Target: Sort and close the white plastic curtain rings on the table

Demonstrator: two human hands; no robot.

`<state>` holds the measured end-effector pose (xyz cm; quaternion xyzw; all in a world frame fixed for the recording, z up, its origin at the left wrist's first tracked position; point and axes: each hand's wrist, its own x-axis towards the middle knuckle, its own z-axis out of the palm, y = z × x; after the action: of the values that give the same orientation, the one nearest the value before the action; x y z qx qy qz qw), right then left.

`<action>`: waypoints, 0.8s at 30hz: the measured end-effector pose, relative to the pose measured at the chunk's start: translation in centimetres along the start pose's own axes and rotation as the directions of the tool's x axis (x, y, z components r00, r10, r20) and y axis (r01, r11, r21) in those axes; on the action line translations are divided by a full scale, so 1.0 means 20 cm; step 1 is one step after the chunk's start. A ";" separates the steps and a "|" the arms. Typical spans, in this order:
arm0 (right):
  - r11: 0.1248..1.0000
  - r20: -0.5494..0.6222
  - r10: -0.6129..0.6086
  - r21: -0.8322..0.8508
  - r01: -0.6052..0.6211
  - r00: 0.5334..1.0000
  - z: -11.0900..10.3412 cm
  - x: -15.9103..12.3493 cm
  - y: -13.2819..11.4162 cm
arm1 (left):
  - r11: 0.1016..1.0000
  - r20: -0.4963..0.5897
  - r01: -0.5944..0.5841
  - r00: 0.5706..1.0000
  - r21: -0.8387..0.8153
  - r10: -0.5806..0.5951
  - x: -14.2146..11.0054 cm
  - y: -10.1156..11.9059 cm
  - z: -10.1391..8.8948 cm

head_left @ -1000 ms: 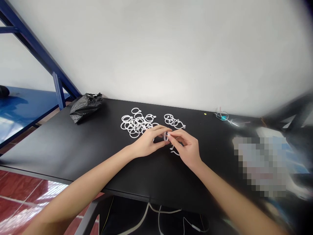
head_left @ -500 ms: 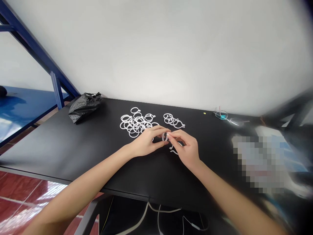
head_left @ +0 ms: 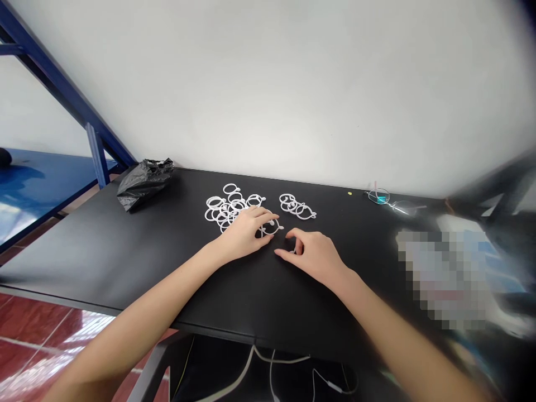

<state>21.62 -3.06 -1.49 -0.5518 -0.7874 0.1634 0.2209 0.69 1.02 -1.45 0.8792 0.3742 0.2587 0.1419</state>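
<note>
My left hand is over the right side of a pile of white plastic rings, each with a small tab. Its thumb and forefinger are apart around a white ring at the pile's edge, and it does not look gripped. Just to the right, my right hand hovers low over the black table, thumb and fingers spread with nothing between them. Small white pieces show behind its fingers, mostly hidden. Beyond it sits a smaller group of white rings.
A crumpled black plastic bag rests at the table's back left. Eyeglasses lie near the wall on the right. Farther right is a blurred plastic packet. White cables hang below the table's front edge.
The ring both hands were gripping is out of my fingers, and a ring now shows by my left fingertips. My left hand has shifted slightly left; my right fingers have opened.
</note>
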 end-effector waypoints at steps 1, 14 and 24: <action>0.999 0.031 -0.001 -0.035 0.003 1.000 0.00 0.00 0.00 | 0.999 0.015 0.012 1.000 0.049 -0.012 0.00 -0.01 0.00; 0.933 -0.230 -0.029 0.342 0.109 0.973 0.02 0.00 -0.01 | 0.999 0.063 0.026 0.998 0.020 -0.027 0.00 0.00 -0.03; 0.847 -0.367 0.003 0.496 0.194 0.930 0.02 -0.02 -0.05 | 0.931 0.081 0.003 0.996 -0.364 0.028 0.00 0.11 -0.05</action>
<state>20.80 -3.79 -1.44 -0.4502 -0.6869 0.2581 0.5088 1.45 -0.41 0.37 0.8502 0.3077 0.2870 0.3164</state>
